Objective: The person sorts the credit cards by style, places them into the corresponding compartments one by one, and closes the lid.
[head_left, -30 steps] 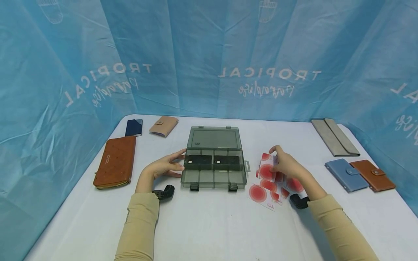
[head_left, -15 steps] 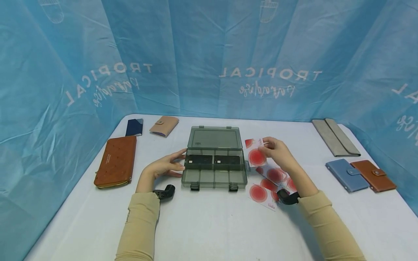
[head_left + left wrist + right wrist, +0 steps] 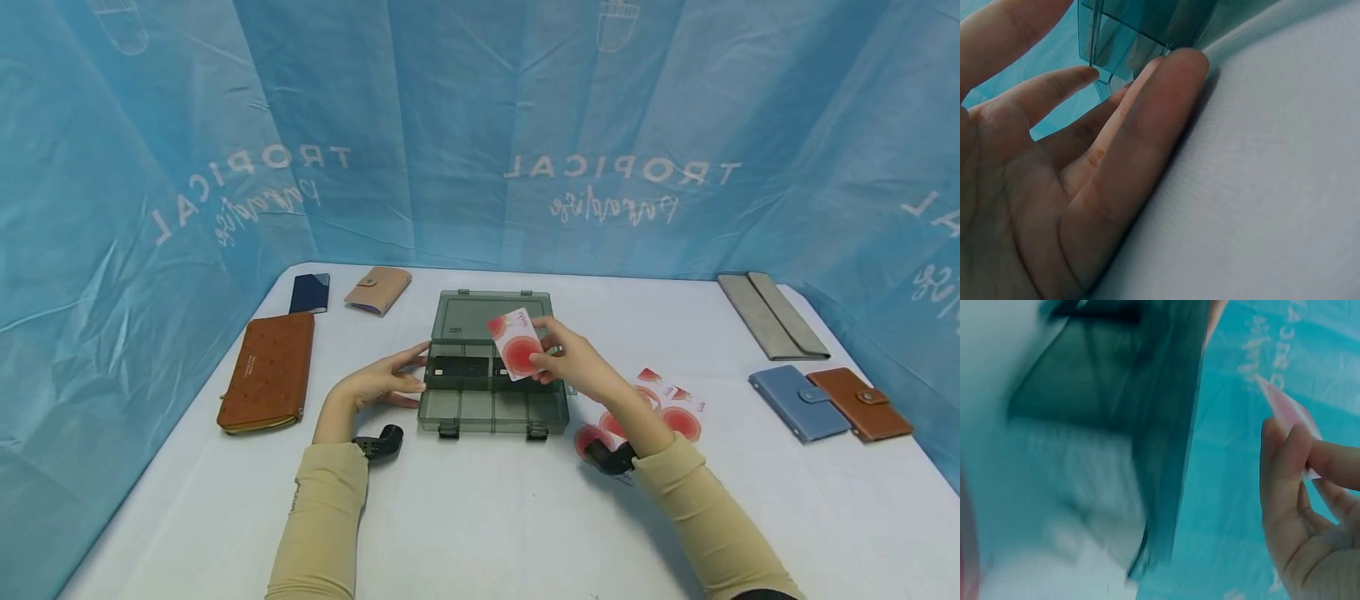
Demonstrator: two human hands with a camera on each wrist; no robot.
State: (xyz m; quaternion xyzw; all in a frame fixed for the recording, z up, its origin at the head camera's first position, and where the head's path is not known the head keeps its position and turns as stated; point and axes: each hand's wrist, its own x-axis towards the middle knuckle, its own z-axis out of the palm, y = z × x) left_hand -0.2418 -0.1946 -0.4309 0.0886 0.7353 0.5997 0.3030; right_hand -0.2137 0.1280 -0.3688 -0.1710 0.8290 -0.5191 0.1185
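Observation:
My right hand (image 3: 573, 358) pinches a white card with red circles (image 3: 517, 346) between thumb and fingers, above the right half of a green translucent compartment box (image 3: 491, 408). The right wrist view shows the card (image 3: 1291, 415) nearly edge-on at the fingertips, with the box blurred beside it. The box's lid (image 3: 483, 315) is swung back. Dark flat pieces (image 3: 459, 367) stand in its rear row; the card partly covers the right one. My left hand (image 3: 382, 382) has its fingers spread, fingertips at the box's left wall; the left wrist view shows the same hand (image 3: 1085, 162) near the box's side.
More red-and-white cards (image 3: 681, 423) lie right of the box, partly under my right forearm. On the left are a brown zip wallet (image 3: 268, 371), a navy card holder (image 3: 309, 293) and a tan one (image 3: 378, 289). Grey (image 3: 772, 315), blue (image 3: 797, 402) and brown (image 3: 858, 404) cases lie right.
My right hand has lifted a card from the pile on the right and carried it leftward over the box. The left hand stays at the box's left side.

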